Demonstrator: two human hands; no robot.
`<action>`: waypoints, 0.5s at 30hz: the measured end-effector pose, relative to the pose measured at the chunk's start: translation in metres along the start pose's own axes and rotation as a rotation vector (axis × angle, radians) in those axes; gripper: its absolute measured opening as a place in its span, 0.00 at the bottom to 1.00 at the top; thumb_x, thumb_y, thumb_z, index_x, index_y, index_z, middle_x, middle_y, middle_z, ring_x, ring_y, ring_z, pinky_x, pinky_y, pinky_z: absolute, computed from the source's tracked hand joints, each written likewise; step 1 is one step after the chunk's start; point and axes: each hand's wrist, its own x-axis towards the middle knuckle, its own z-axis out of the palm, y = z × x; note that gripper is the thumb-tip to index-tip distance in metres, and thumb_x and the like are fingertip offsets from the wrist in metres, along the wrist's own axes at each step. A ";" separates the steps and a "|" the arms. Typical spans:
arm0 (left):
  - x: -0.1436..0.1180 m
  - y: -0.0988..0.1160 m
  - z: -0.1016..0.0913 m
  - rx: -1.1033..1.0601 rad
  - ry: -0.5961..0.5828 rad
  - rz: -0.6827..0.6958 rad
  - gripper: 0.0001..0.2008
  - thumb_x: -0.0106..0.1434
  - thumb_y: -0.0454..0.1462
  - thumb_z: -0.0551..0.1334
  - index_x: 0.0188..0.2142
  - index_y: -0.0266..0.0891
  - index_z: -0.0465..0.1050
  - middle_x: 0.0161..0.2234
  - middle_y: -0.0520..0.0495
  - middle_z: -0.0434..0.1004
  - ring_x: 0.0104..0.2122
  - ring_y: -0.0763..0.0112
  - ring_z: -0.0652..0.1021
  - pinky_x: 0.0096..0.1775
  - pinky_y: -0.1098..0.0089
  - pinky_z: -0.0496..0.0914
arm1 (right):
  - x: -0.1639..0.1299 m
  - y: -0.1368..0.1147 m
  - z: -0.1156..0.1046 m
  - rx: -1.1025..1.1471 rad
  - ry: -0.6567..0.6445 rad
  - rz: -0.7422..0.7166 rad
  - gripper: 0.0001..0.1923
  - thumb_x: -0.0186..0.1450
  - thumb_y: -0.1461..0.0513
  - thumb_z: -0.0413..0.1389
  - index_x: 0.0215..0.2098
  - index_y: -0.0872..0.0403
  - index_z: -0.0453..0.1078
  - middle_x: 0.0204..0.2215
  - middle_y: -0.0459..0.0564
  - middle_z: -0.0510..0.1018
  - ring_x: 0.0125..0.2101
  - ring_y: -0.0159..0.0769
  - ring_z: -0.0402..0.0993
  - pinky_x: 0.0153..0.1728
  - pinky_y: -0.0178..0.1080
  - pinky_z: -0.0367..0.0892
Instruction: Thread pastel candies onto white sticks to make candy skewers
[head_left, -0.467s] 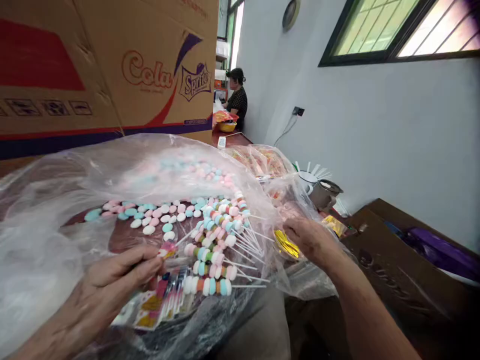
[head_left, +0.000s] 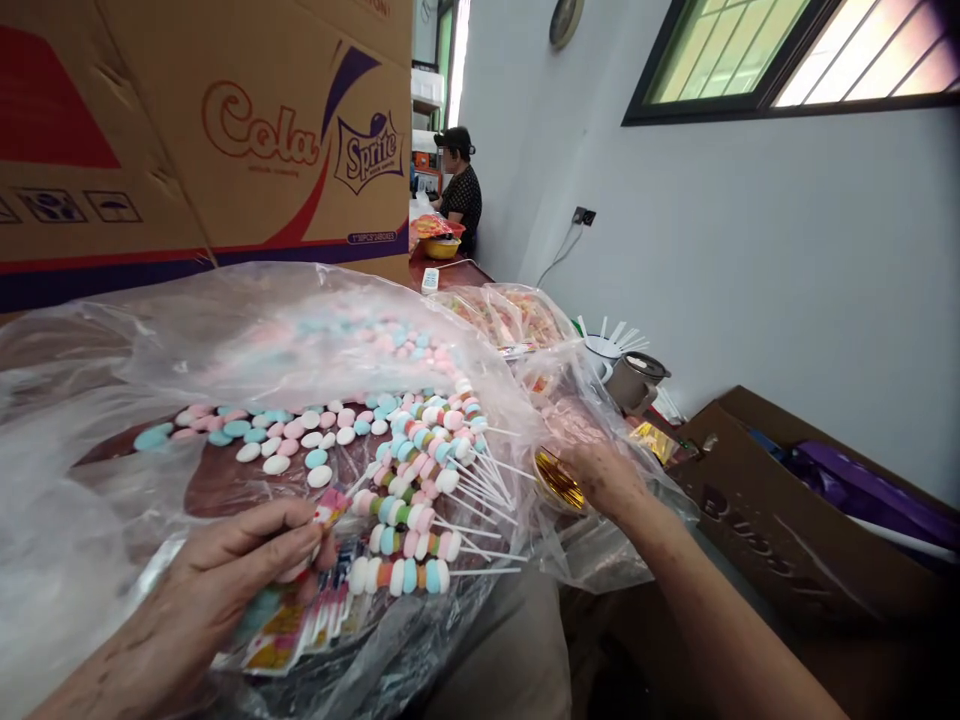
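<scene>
My left hand [head_left: 247, 560] is closed around a candy skewer in a clear bag with a pink printed end [head_left: 330, 506]; its white stick points up to the right. Beneath that hand lies a stack of printed clear bags [head_left: 281, 640]. My right hand [head_left: 604, 478] has its fingers curled at a bundle of gold twist ties [head_left: 559, 478], and its fingertips are partly hidden. Between the hands, several marshmallow candy skewers [head_left: 405, 542] are piled with their sticks to the right. Loose pink, white and blue candies [head_left: 311, 440] lie behind them.
A large clear plastic bag [head_left: 225, 320] holds more candies, with a big carton [head_left: 262, 210] behind it. At the right stand a grey mug [head_left: 634, 382], a white cup of sticks [head_left: 602, 350] and an open brown box [head_left: 765, 510]. Farther back, a person [head_left: 461, 190] is at the table.
The view has turned slightly right. My right hand's fingers have moved at the gold twist ties, which look shifted. My left hand keeps its grip on the bagged candy skewer.
</scene>
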 end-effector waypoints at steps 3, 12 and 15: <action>-0.001 -0.002 0.002 -0.112 -0.020 -0.053 0.15 0.53 0.48 0.72 0.27 0.38 0.79 0.25 0.50 0.78 0.26 0.72 0.72 0.27 0.78 0.66 | -0.005 0.003 -0.002 -0.021 0.024 0.038 0.17 0.66 0.65 0.56 0.49 0.45 0.79 0.39 0.52 0.83 0.34 0.40 0.79 0.33 0.36 0.67; -0.011 0.006 0.031 -0.392 -0.203 0.009 0.14 0.51 0.44 0.75 0.25 0.36 0.77 0.24 0.47 0.81 0.19 0.72 0.75 0.22 0.76 0.66 | -0.022 -0.063 -0.024 0.513 0.570 -0.104 0.12 0.70 0.58 0.51 0.36 0.52 0.75 0.32 0.49 0.81 0.34 0.38 0.78 0.36 0.36 0.69; -0.011 0.007 0.048 -0.424 -0.240 0.028 0.15 0.52 0.45 0.74 0.24 0.36 0.76 0.23 0.46 0.80 0.18 0.74 0.74 0.22 0.76 0.66 | -0.027 -0.116 -0.029 0.819 0.570 -0.171 0.09 0.69 0.60 0.52 0.36 0.51 0.74 0.28 0.45 0.80 0.30 0.34 0.76 0.33 0.33 0.69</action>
